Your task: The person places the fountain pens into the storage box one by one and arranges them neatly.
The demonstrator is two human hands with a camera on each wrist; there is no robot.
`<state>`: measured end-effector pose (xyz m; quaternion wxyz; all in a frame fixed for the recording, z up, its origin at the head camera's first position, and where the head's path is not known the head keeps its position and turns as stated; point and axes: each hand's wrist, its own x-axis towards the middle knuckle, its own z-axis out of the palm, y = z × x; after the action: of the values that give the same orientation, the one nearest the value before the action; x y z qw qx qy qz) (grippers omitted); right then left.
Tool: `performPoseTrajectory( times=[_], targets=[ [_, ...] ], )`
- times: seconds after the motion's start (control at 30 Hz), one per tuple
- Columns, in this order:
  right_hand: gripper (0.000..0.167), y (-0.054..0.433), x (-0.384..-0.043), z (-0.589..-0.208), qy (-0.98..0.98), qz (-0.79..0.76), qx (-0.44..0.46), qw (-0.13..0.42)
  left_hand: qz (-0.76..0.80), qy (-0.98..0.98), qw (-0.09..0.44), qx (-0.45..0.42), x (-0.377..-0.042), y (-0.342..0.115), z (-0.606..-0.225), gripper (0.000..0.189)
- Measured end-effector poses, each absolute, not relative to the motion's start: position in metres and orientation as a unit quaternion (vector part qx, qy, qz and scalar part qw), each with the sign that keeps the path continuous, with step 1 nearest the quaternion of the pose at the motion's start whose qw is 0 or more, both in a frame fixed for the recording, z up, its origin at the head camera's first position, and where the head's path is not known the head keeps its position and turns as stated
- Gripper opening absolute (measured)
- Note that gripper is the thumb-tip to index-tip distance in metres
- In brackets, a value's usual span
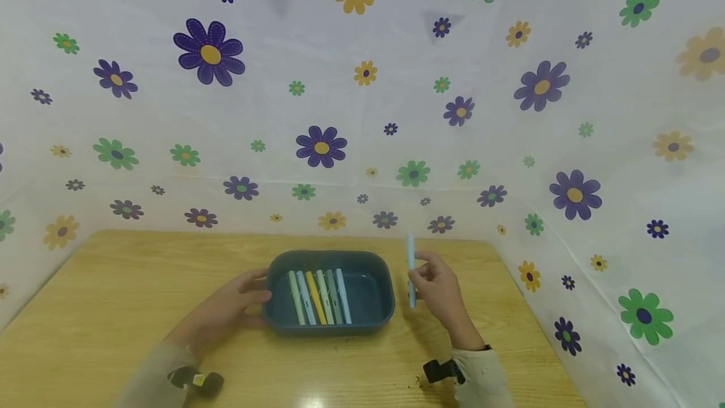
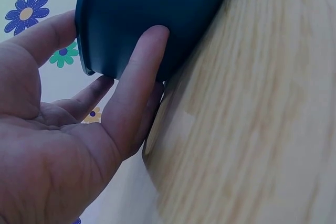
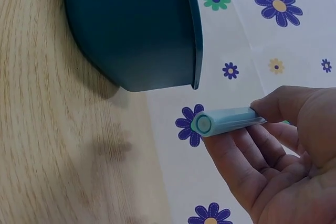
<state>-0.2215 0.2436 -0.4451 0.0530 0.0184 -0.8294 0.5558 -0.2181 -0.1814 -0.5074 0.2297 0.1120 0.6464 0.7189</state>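
Note:
A dark blue-green plastic bin stands on the wooden table. Inside it several pens lie side by side in a slanting row: pale green, light blue, a yellow pen and a grey-green one. At the bin's left end, my left hand touches the outer wall; the left wrist view shows extended fingers against it. To the right of the bin, my right hand pinches a light blue pen between thumb and fingers. The pen is upright, apart from the bin and above the table.
A white cloth with printed flowers hangs behind the table and along its sides. The table has light wood grain. A few small dark specks lie near the right wrist.

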Motion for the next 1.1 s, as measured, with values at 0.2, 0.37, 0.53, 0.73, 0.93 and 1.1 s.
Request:
performPoseTrajectory(
  times=[0.2,0.37,0.53,0.73,0.93,1.1],
  targets=[
    [0.037,0.243,-0.222,-0.447,-0.828,0.558,0.015,0.056,0.712,0.655,0.230,0.104,-0.218,-0.182,-0.507,0.072],
    [0.038,0.243,-0.224,-0.448,-0.824,0.563,0.005,0.064,0.704,0.663,0.232,0.103,-0.218,-0.182,-0.506,0.072],
    [0.039,0.241,-0.223,-0.447,-0.823,0.564,0.010,0.064,0.703,0.666,0.231,0.092,-0.217,-0.182,-0.505,0.072],
    [0.037,0.238,-0.221,-0.445,-0.822,0.565,0.013,0.066,0.703,0.669,0.230,0.075,-0.215,-0.180,-0.503,0.072],
    [0.037,0.232,-0.219,-0.443,-0.822,0.565,0.011,0.068,0.704,0.669,0.227,0.081,-0.214,-0.180,-0.502,0.072],
    [0.036,0.226,-0.216,-0.440,-0.825,0.562,0.010,0.060,0.713,0.656,0.230,0.092,-0.216,-0.180,-0.505,0.069]
  ],
)
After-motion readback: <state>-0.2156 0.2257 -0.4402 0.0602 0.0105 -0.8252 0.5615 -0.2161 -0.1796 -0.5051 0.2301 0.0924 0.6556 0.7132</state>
